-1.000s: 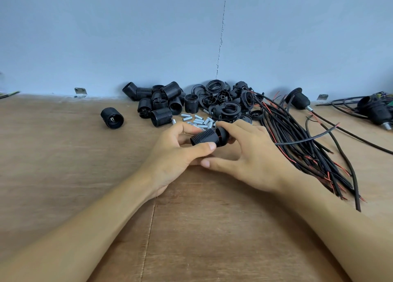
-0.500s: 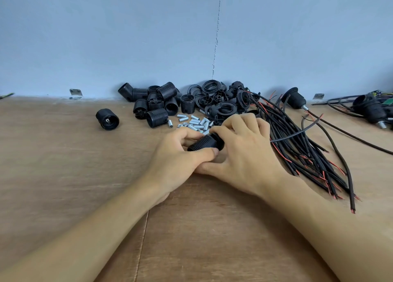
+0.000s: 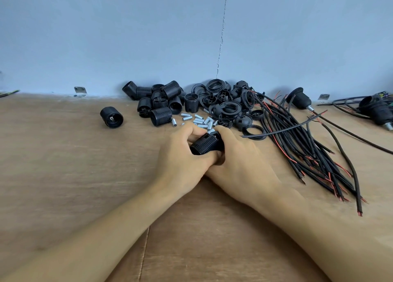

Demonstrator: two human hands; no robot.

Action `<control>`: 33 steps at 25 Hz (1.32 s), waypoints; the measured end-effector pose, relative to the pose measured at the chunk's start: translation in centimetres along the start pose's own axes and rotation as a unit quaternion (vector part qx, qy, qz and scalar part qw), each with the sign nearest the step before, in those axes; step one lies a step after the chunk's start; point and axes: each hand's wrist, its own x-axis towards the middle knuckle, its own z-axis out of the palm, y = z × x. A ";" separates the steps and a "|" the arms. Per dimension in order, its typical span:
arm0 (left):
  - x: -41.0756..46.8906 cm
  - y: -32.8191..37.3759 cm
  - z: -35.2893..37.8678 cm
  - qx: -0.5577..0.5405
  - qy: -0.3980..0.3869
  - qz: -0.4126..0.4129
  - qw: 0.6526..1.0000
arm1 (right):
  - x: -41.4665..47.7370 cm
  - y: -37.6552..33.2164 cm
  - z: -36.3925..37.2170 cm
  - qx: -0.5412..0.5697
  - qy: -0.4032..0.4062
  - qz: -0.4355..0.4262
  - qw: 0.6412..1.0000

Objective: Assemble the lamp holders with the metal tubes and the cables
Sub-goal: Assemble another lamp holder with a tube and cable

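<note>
A black ribbed lamp holder [image 3: 205,145] lies between both hands just above the wooden table [image 3: 63,164]. My left hand [image 3: 182,158] grips its near end with the thumb along the ribs. My right hand [image 3: 238,160] curls over its far end, fingers wrapped round the cap part, which is mostly hidden. Small silver metal tubes [image 3: 200,121] lie scattered just beyond my fingertips. A bundle of black and red cables [image 3: 302,147] fans out to the right.
A pile of black holder bodies [image 3: 161,102] and caps and rings [image 3: 227,105] sits against the blue wall. One lone holder [image 3: 111,117] lies to the left. Assembled holders with cables [image 3: 299,100] rest at the far right.
Both hands have closed tighter round the holder and turned it; my right fingers now wrap over its far end and hide the opening seen a second ago.
</note>
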 end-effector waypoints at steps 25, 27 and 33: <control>-0.8 1.2 0.5 -0.005 0.024 -0.033 0.999 | 0.0 -0.6 0.1 -0.039 0.009 -0.039 0.998; -0.8 1.2 0.6 -0.010 0.028 -0.034 0.999 | 0.0 -0.6 0.1 -0.039 0.011 -0.044 0.998; -0.4 0.6 0.6 -0.065 0.000 -0.068 0.996 | 0.3 0.1 0.4 0.012 0.026 -0.030 0.999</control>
